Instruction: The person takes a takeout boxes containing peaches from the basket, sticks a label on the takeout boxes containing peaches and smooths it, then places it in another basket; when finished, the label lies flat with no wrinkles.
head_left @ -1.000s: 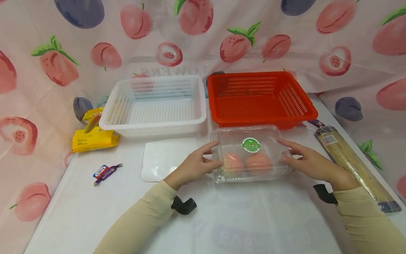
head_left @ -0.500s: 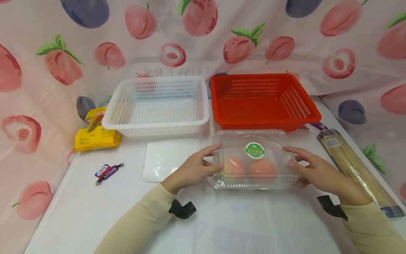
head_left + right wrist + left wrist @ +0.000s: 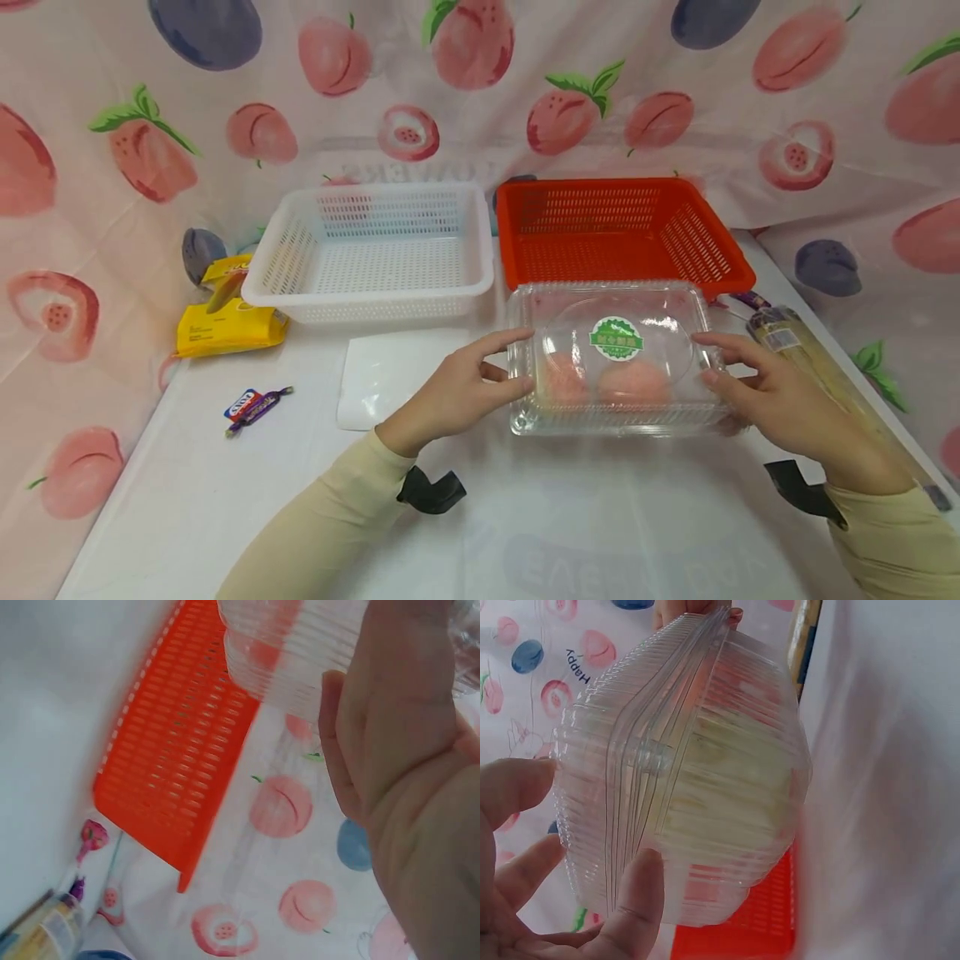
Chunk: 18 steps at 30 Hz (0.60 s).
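A clear plastic clamshell box (image 3: 617, 337) with a green sticker holds two pinkish round fruits (image 3: 633, 385). Both hands hold it just above the white table, in front of the red basket (image 3: 622, 187). My left hand (image 3: 487, 375) grips the box's left end, thumb below and fingers on top. My right hand (image 3: 738, 375) grips the right end the same way. In the left wrist view the ribbed box (image 3: 682, 772) sits between my thumb and fingers (image 3: 634, 900). The right wrist view shows my right hand (image 3: 397, 750) against the box (image 3: 300, 645).
An empty white basket (image 3: 367, 300) stands left of the red basket. A yellow packet (image 3: 228, 321), a small wrapped candy (image 3: 251, 406) and a white sheet (image 3: 390, 375) lie at the left. A long pasta pack (image 3: 780, 333) lies along the right table edge. Fruit-print cloth hangs behind.
The box has risen off the table and shifted slightly right and toward the red basket, both hands moving with it. Its lid now overlaps the basket's front rim in the head view.
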Available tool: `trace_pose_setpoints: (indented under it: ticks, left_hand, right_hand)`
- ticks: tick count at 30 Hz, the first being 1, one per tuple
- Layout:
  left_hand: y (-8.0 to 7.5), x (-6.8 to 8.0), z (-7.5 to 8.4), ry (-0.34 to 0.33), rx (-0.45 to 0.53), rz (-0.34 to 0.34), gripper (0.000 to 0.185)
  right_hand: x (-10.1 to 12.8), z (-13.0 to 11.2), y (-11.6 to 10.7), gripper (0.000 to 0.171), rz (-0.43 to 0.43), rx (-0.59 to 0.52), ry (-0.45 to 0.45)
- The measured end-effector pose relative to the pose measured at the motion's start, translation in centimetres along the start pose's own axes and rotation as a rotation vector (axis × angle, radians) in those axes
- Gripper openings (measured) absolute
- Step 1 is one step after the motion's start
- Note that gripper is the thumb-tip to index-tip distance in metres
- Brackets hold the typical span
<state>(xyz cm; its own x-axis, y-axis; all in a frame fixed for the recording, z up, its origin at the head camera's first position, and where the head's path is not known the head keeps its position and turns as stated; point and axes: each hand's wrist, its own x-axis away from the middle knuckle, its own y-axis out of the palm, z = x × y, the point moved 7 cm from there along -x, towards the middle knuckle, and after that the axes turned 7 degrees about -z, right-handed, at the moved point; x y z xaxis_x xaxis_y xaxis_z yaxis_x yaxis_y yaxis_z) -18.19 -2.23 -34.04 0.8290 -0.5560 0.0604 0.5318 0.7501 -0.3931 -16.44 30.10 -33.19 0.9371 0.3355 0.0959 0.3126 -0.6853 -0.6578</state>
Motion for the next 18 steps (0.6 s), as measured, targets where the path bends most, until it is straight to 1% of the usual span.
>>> trace_pose_setpoints:
  ticks: [4, 6, 10, 13, 18]
  left_hand:
    - [-0.5, -0.5, 0.8, 0.02, -0.001, 0.033, 0.058]
    - [-0.8, -1.0, 1.1, 0.033, 0.012, 0.044, 0.058]
    - [-1.3, -1.9, 1.4, 0.051, 0.031, 0.058, 0.057]
    - [-1.6, -2.4, 1.6, 0.056, 0.037, 0.062, 0.057]
    - [-2.0, -3.0, 2.4, 0.077, 0.04, 0.058, 0.058]
  right_hand:
    - [0.0, -0.6, -1.3, 0.049, 0.071, 0.057, -0.036]
    - [-0.1, -0.9, -1.9, 0.049, 0.093, 0.048, -0.047]
    - [-0.5, -1.4, -2.9, 0.049, 0.117, -0.017, -0.036]
    - [-0.9, -1.6, -3.7, 0.048, 0.136, -0.038, -0.015]
    - [-1.7, -2.0, -5.3, 0.047, 0.211, -0.047, -0.034]
